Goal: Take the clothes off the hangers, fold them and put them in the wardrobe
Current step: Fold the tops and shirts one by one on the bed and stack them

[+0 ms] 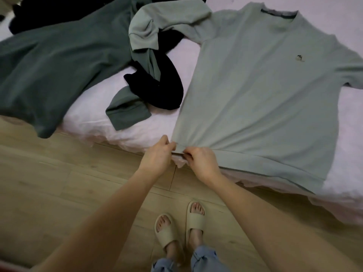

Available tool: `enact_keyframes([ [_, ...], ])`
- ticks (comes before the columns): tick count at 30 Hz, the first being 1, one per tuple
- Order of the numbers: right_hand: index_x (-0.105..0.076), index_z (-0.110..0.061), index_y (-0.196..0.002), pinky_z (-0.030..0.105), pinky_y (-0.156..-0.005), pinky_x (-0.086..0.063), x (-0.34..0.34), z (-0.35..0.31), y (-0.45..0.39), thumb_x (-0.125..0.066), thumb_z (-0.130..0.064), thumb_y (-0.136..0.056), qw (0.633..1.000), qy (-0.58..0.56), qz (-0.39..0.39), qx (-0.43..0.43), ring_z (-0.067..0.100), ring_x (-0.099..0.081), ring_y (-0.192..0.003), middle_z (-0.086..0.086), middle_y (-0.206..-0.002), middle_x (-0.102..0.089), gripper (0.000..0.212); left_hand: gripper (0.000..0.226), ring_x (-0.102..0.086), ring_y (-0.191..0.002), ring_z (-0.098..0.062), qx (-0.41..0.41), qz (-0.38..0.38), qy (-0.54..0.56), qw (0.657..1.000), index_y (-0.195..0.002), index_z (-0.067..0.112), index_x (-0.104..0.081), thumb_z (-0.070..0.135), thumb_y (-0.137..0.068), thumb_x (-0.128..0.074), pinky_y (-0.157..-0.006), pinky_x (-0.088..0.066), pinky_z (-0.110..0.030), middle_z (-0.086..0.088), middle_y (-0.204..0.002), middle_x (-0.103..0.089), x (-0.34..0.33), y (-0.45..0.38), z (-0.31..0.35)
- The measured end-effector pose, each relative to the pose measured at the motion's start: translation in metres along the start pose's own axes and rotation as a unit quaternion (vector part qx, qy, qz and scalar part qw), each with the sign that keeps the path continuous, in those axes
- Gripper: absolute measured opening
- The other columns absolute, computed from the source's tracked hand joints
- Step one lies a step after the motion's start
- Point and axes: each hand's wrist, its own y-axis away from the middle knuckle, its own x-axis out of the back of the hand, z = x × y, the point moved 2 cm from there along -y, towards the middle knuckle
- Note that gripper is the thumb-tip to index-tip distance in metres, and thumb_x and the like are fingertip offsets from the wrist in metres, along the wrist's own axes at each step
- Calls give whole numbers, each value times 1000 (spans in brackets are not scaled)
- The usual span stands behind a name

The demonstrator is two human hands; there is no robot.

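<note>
A pale green long-sleeved sweatshirt (261, 91) lies spread flat on the bed, collar away from me, small logo on the chest. Its left sleeve is bunched up towards the top middle. My left hand (157, 156) and my right hand (202, 161) both pinch the sweatshirt's bottom left hem corner at the edge of the bed, close together. A dark green sweatshirt (49, 71) lies to the left, partly hanging over the bed's edge. A black garment (163, 87) lies between the two. No hangers or wardrobe are in view.
The bed has a pale pink sheet (94, 112). Wooden floor (59, 173) runs along the bed's near side, where my feet in beige slippers (180, 224) stand. More dark clothing (49, 10) lies at the top left.
</note>
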Motion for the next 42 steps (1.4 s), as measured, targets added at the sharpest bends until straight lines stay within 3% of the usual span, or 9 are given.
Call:
enact_keyframes([
  [3, -69, -10, -104, 40, -80, -50, -1, 3, -7, -52, -16, -93, 991, 12, -130, 3, 34, -63, -97, 17, -103, -69, 21, 27, -57, -102, -31, 62, -74, -43, 994, -117, 10, -59, 6, -93, -48, -78, -45, -39, -10, -114, -49, -3, -9, 0],
  [8, -65, -8, -104, 37, -77, -46, 20, 14, -16, -49, -9, -92, 998, -2, 62, 2, 30, -60, -94, 11, -100, -65, 20, 25, -59, -98, -28, 201, 44, 191, 960, -113, 9, -55, 27, -96, -52, -77, -46, -36, -8, -106, -64, -4, -27, 3],
  [15, -53, -13, -126, 34, -94, -43, 0, 28, -11, -70, -26, -84, 999, 31, 3, 38, 22, -45, -115, 4, -125, -50, 47, 17, -56, -86, -29, 239, 59, 244, 938, -105, 1, -57, 5, -91, -49, -67, -39, -30, -15, -97, -62, -6, -31, 3],
  [19, -53, -13, -129, 33, -93, -43, -1, 21, -5, -65, -24, -87, 997, -18, -20, 67, 21, -49, -115, 4, -126, -52, 45, 31, -56, -100, -36, 258, 53, 199, 944, -118, 1, -49, -3, -87, -50, -82, -50, -44, -19, -116, -55, -12, -20, -3],
  [23, -61, -10, -112, 34, -84, -45, 12, 46, 27, -67, -15, -84, 996, -45, 79, 20, 23, -54, -101, 7, -111, -58, 29, 36, -54, -93, -34, 19, 144, 4, 989, -111, 7, -57, 1, -76, -60, -71, -46, -42, -13, -106, -56, -17, -14, 23],
  [28, -61, -8, -98, 41, -76, -46, 37, 125, 88, -76, -11, -72, 984, 51, 138, -99, 33, -56, -93, 11, -98, -59, 30, 22, -58, -86, -27, -278, 69, -97, 953, -95, 17, -64, 17, -74, -55, -74, -35, -34, -4, -93, -61, -45, -13, 112],
  [31, -60, -9, -98, 41, -74, -46, 53, 164, 106, -78, -13, -69, 975, 112, 134, -135, 33, -55, -92, 12, -97, -58, 34, 23, -58, -87, -26, -319, 54, -142, 936, -94, 18, -64, 18, -71, -63, -76, -33, -33, -3, -92, -61, -62, -25, 150],
  [36, -56, -9, -105, 41, -75, -44, 55, 213, 103, -76, -19, -64, 975, 176, 101, -88, 33, -54, -96, 13, -104, -56, 47, 51, -58, -81, -29, -271, 29, -217, 937, -96, 13, -61, 25, -52, -81, -68, -42, -35, -8, -92, -59, -94, -47, 187],
  [42, -58, -8, -104, 39, -69, -45, 48, 229, 100, -73, -7, -62, 971, 200, 128, -18, 34, -57, -88, 13, -98, -59, 44, 47, -57, -81, -31, -262, 26, -230, 937, -99, 11, -59, 24, -60, -83, -66, -42, -37, -10, -95, -57, -102, -46, 193],
])
